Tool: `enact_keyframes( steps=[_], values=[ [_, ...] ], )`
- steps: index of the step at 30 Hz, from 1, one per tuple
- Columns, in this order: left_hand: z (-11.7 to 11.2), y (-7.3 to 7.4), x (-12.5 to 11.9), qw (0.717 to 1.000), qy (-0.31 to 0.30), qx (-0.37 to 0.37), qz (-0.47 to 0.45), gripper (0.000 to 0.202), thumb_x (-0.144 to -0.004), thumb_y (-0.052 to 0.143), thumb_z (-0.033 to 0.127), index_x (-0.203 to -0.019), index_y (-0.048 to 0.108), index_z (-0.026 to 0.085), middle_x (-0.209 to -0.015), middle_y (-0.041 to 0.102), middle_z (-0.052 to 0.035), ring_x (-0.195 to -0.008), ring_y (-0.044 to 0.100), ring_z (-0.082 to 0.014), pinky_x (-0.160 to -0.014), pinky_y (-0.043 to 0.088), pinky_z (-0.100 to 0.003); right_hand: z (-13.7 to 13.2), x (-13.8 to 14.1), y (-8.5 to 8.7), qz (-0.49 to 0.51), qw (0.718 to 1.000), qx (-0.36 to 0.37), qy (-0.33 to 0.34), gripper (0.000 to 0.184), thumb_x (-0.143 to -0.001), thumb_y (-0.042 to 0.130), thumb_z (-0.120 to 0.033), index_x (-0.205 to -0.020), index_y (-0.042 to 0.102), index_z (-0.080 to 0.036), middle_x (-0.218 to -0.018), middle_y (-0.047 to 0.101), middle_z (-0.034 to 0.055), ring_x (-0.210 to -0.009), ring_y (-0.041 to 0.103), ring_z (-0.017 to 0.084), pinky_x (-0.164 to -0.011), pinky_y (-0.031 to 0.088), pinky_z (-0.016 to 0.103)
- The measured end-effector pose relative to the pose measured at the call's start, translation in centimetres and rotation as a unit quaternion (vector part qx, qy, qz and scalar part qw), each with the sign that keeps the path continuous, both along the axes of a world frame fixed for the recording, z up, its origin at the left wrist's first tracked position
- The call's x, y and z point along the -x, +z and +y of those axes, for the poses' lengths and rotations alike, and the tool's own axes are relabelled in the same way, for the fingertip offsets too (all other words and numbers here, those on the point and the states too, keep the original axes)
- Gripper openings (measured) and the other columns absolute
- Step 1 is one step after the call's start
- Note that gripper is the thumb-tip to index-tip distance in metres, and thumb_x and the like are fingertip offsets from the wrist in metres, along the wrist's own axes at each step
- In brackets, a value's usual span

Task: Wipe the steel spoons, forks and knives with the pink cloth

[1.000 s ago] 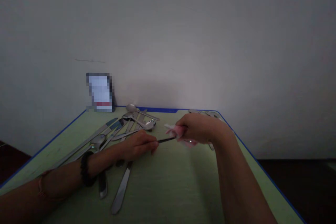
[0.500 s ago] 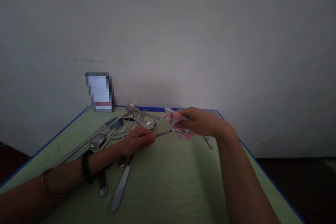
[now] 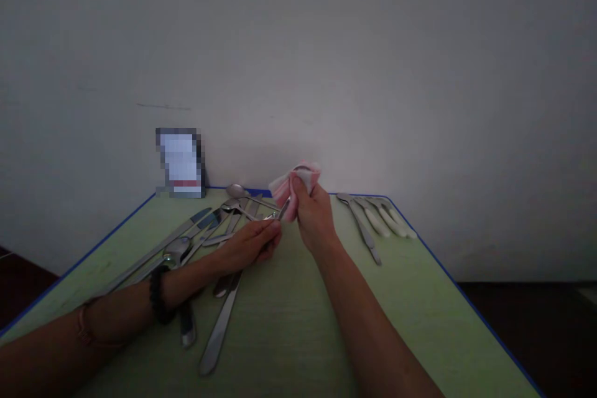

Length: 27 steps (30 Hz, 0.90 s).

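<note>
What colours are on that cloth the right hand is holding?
The cloth is pink and white; the head view shows it best.

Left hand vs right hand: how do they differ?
The left hand grips a metal utensil near its lower end; the right hand holds a pink-and-white cloth against its upper part.
The left hand has a dark band at its wrist; the right hand's wrist is bare.
The left hand sits lower in the picture than the right hand.
Shared: both are closed in a grip, working at the same utensil.
</note>
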<state>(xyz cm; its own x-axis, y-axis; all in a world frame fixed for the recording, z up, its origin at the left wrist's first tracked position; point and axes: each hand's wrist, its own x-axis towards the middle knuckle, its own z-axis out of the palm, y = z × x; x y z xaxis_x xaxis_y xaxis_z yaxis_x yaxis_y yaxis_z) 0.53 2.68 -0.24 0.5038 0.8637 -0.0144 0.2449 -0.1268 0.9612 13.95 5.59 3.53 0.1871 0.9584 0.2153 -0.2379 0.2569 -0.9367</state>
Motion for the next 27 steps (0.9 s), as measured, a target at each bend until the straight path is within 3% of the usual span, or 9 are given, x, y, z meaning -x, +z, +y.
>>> enact_keyframes(
  steps=[3,7,12,21,27],
  values=[
    [0.1,-0.2,0.0,1.000,-0.014,-0.008,0.006,0.052,-0.087,0.036,0.067,-0.070,0.046,0.019,-0.050,0.042,0.0065,-0.043,0.034,-0.0081,-0.040,0.026,-0.020,0.3,-0.8,0.2,0.029,0.999,0.013,0.030,0.031,-0.069,0.070,-0.046,-0.075,0.063,-0.016,-0.066,0.062,-0.0019,-0.062,0.053,0.011,-0.061,0.042,0.024],
    [0.1,-0.4,0.4,0.998,-0.061,-0.010,0.018,0.045,-0.091,0.039,0.060,-0.083,0.052,0.018,-0.059,0.051,0.0047,-0.047,0.041,-0.0085,-0.043,0.032,-0.019,0.3,-2.3,1.4,0.032,0.999,-0.004,0.005,0.028,-0.067,0.073,-0.043,-0.070,0.062,-0.017,-0.061,0.061,-0.0022,-0.060,0.053,0.012,-0.057,0.040,0.024],
    [0.0,-0.4,0.4,0.996,-0.085,-0.031,0.019,0.048,-0.093,0.033,0.060,-0.076,0.049,0.018,-0.058,0.052,0.0039,-0.049,0.044,-0.0095,-0.048,0.037,-0.021,0.2,-3.0,2.2,0.047,0.998,-0.036,-0.029,0.031,-0.073,0.067,-0.049,-0.070,0.059,-0.019,-0.056,0.059,-0.0030,-0.054,0.052,0.011,-0.055,0.041,0.024],
    [0.0,-0.1,0.3,0.993,-0.058,-0.068,0.080,0.048,-0.095,0.028,0.057,-0.070,0.044,0.020,-0.053,0.046,0.0059,-0.050,0.042,-0.0101,-0.055,0.038,-0.023,0.3,-0.3,0.3,0.006,0.999,-0.020,-0.030,0.041,-0.078,0.058,-0.057,-0.082,0.062,-0.016,-0.068,0.063,0.0000,-0.067,0.058,0.013,-0.064,0.046,0.024],
    [-0.1,0.3,0.1,0.994,-0.032,-0.058,0.083,0.049,-0.094,0.027,0.059,-0.067,0.043,0.021,-0.050,0.044,0.0059,-0.047,0.039,-0.0105,-0.051,0.036,-0.024,0.2,0.2,-1.3,0.025,0.999,0.030,-0.022,0.042,-0.075,0.061,-0.057,-0.077,0.062,-0.015,-0.066,0.063,0.0008,-0.065,0.058,0.014,-0.062,0.046,0.025]
  ],
)
